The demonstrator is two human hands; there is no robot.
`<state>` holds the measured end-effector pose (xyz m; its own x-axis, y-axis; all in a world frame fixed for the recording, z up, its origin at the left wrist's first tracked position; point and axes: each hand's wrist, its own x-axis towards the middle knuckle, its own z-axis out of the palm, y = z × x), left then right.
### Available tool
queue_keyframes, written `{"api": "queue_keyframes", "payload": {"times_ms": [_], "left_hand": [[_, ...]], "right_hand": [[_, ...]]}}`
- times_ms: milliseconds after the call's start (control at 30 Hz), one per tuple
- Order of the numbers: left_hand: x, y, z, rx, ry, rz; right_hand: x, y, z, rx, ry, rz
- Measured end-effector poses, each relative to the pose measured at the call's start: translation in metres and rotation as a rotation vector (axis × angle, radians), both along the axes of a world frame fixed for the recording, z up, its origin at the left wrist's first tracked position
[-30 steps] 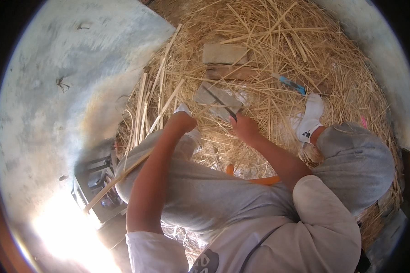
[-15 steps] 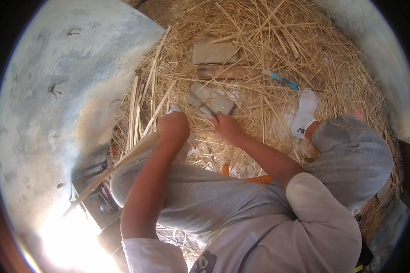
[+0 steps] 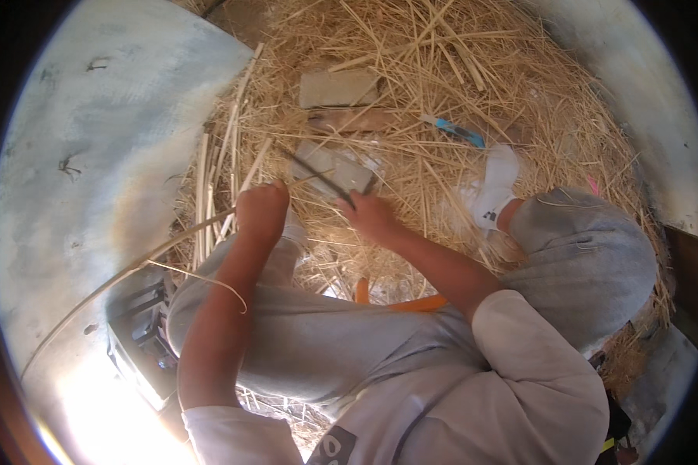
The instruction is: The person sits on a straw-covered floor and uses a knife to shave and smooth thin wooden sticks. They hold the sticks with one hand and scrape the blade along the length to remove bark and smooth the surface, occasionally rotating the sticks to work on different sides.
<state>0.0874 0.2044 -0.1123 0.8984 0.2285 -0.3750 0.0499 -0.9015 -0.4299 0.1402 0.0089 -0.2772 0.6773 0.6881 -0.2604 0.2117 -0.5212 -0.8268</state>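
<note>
My left hand (image 3: 262,211) is closed around a long, thin pale strip (image 3: 124,273), which looks like split bamboo or cane. The strip bows out to the left past my forearm, and a fine curled sliver (image 3: 209,280) hangs off it. Slightly blurred, my right hand (image 3: 372,218) grips a dark knife (image 3: 318,175) by its lower end, its blade slanting up and left. That blade crosses over a flat grey stone block (image 3: 353,180) lying on the straw, and its tip is near the strip's short end beside my left fist.
Pale shavings (image 3: 434,54) cover the floor. Beyond the stone lie a grey brick (image 3: 338,88), a wooden piece (image 3: 353,120) and a blue-handled tool (image 3: 465,133). Longer strips (image 3: 233,124) lie left, beside a bluish wall (image 3: 93,155). A dark crate (image 3: 143,325) stands at lower left.
The strip now reaches farther left in a curve, with a curled sliver hanging from it. The knife blade shows more plainly, over the stone. The whole view has shifted a little.
</note>
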Motion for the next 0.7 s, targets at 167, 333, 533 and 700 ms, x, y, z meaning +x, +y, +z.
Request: {"api": "queue_keyframes", "payload": {"times_ms": [167, 333, 533, 700], "left_hand": [[0.002, -0.011, -0.002, 0.035, 0.014, -0.07], [0.008, -0.023, -0.009, 0.199, -0.026, -0.279], [0.021, -0.035, -0.008, 0.279, -0.032, -0.341], [0.025, -0.034, -0.004, 0.239, -0.051, -0.334]], "right_hand": [[-0.002, 0.011, -0.001, -0.031, 0.102, -0.095], [-0.003, 0.002, 0.008, -0.008, 0.091, -0.043], [0.003, 0.008, -0.022, -0.042, 0.123, -0.142], [0.008, 0.002, 0.001, 0.153, 0.154, -0.038]]}}
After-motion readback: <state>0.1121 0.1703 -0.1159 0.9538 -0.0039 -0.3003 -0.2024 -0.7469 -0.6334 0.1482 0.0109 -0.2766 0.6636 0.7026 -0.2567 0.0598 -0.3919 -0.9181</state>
